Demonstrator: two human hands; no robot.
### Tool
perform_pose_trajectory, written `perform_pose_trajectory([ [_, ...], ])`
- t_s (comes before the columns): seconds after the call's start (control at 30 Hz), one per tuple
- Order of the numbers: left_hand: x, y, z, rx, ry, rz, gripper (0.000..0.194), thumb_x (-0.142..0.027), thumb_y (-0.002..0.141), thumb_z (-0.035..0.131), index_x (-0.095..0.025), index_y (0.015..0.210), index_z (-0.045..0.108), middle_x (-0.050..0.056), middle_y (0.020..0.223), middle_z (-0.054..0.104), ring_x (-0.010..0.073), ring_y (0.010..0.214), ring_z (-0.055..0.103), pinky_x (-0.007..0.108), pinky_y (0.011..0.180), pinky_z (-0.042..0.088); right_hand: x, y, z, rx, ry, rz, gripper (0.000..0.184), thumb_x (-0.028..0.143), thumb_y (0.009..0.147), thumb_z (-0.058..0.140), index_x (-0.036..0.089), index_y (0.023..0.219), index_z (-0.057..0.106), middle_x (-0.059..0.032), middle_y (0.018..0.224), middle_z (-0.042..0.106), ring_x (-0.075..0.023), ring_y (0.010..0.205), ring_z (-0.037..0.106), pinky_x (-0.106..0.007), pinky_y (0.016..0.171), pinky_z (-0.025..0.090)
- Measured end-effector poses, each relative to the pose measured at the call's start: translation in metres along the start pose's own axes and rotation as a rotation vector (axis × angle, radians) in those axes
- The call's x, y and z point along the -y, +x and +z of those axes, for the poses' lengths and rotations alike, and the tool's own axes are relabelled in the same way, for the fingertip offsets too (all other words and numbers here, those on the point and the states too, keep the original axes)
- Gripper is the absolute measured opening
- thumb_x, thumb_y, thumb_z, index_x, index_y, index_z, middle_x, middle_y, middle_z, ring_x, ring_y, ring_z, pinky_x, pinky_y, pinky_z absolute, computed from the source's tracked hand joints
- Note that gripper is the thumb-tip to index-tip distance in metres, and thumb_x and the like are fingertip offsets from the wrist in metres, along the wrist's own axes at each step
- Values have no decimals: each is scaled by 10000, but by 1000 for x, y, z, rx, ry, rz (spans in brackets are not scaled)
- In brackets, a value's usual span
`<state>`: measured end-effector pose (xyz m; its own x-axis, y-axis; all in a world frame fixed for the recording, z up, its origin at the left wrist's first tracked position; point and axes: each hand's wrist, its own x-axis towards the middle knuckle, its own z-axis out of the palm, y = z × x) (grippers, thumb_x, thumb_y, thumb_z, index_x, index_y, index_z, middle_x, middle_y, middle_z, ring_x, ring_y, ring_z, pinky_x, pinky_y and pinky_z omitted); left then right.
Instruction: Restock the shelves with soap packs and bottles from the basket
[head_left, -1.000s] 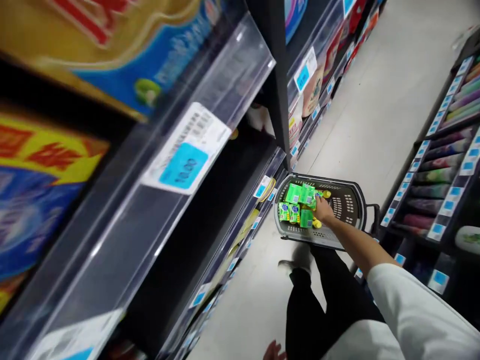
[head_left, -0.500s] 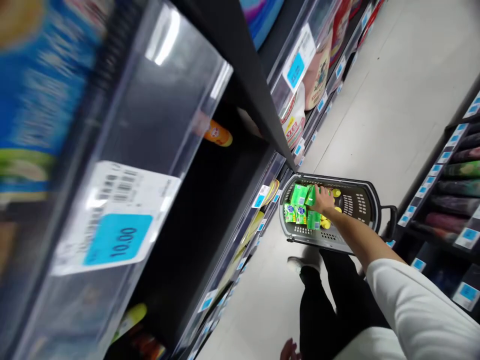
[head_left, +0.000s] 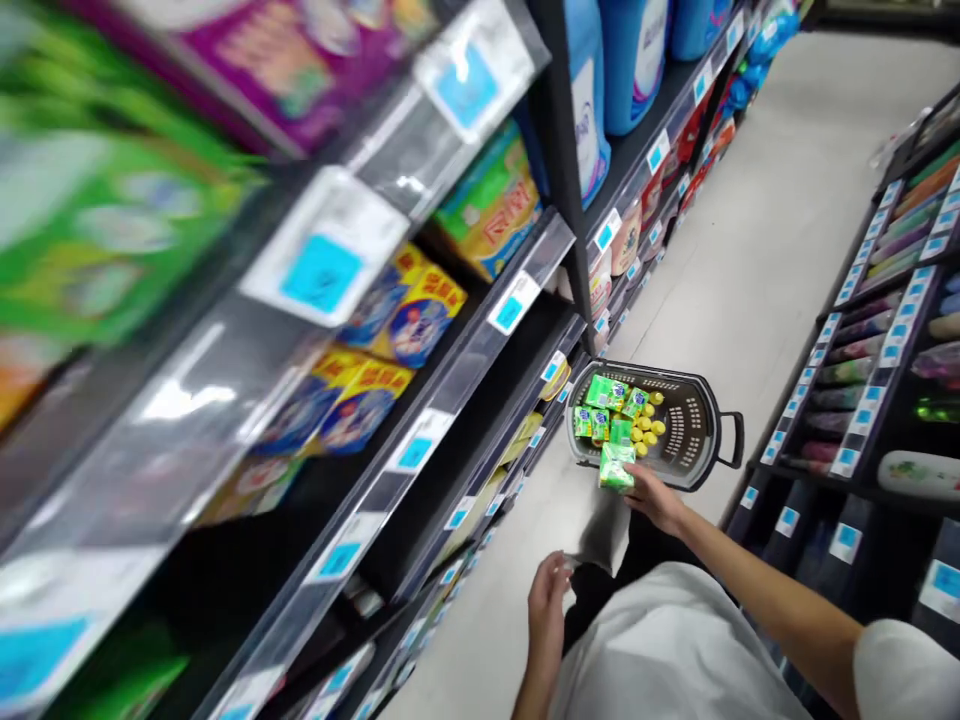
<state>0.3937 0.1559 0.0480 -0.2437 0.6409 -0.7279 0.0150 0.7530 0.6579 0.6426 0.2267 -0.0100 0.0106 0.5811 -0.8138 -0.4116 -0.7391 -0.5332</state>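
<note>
My right hand [head_left: 654, 498] pinches a green-and-white packet [head_left: 616, 466] by its right edge, over the near rim of a dark shopping basket [head_left: 694, 455]. Inside the basket lie several green packets [head_left: 607, 390] and a cluster of yellow-capped items [head_left: 647, 432]; their bodies are hidden. My left hand [head_left: 549, 588] is lower and to the left, in front of my body, its fingers curled. A grey patch [head_left: 602, 535] lies beside those fingertips, and I cannot tell whether they hold it.
A tall shelf [head_left: 420, 455] with price tags runs along the left, carrying yellow-and-blue boxes [head_left: 424, 315] and blue bottles [head_left: 634, 60]. Another shelf [head_left: 847, 400] with bagged goods stands on the right. Pale floor [head_left: 720, 260] stretches between them.
My right hand has come out of the basket towards me with a green packet in it. My left hand has risen further into view. The camera has shifted, showing more of the shelves.
</note>
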Motion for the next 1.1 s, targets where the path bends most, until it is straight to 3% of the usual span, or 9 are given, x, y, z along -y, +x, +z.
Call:
perform_pose_trajectory([
  [0.13,-23,-19,-43,56,-76,173,561,-574,668,825,-199,1074,726,137,1195,707,266,1061,666,362,949,520,-7,-73,64,374,260,132,524,641,823,621,206,1116,634,-112,1067,754,-244,951,719,-439,981,520],
  [0.23,-42,-38,-72,121,-132,368,615,-505,731,815,-220,1252,656,140,1395,614,285,1250,597,371,1038,492,-6,-115,111,650,411,250,597,660,838,605,183,1195,614,-129,1165,736,-250,1075,694,-428,1057,463],
  [0.37,-60,-61,-104,149,-235,496,866,-445,667,881,-239,1429,524,141,1561,468,329,1438,451,397,1144,431,-8,-156,163,836,385,334,715,724,807,570,171,1260,572,-158,1251,697,-282,1136,654,-458,1075,428],
  [0.5,-63,-76,-129,136,-378,533,947,-464,586,922,-206,1417,546,159,1493,543,357,1409,487,435,1174,400,-16,-181,198,920,296,334,671,717,781,589,212,1223,579,-124,1268,687,-277,1141,623,-461,1072,421],
  [0.77,-61,-96,-151,50,-683,542,851,-409,495,964,-196,1263,666,131,1266,709,328,1187,656,403,1002,529,-29,-204,231,992,128,332,582,652,843,608,272,1284,590,-84,1368,647,-245,1244,581,-455,1132,398],
  [0.93,-58,-108,-156,41,-896,524,639,-399,552,941,-182,1115,733,79,1019,774,276,1021,716,354,905,549,-23,-202,230,1040,-159,327,727,751,795,629,213,1284,612,-154,1352,648,-302,1238,607,-504,1124,401],
  [1.03,-53,-112,-160,22,-1013,496,493,-432,590,919,-179,982,758,63,945,778,255,962,724,334,878,545,-11,-191,226,1038,-411,252,708,747,816,638,180,1238,658,-179,1293,677,-322,1178,650,-507,1075,446],
  [1.1,-49,-113,-161,-3,-1061,484,474,-441,589,918,-176,948,760,68,947,779,261,972,722,343,893,544,1,-184,224,951,-537,109,614,688,835,678,218,1230,674,-143,1280,691,-315,1178,653,-510,1055,469],
])
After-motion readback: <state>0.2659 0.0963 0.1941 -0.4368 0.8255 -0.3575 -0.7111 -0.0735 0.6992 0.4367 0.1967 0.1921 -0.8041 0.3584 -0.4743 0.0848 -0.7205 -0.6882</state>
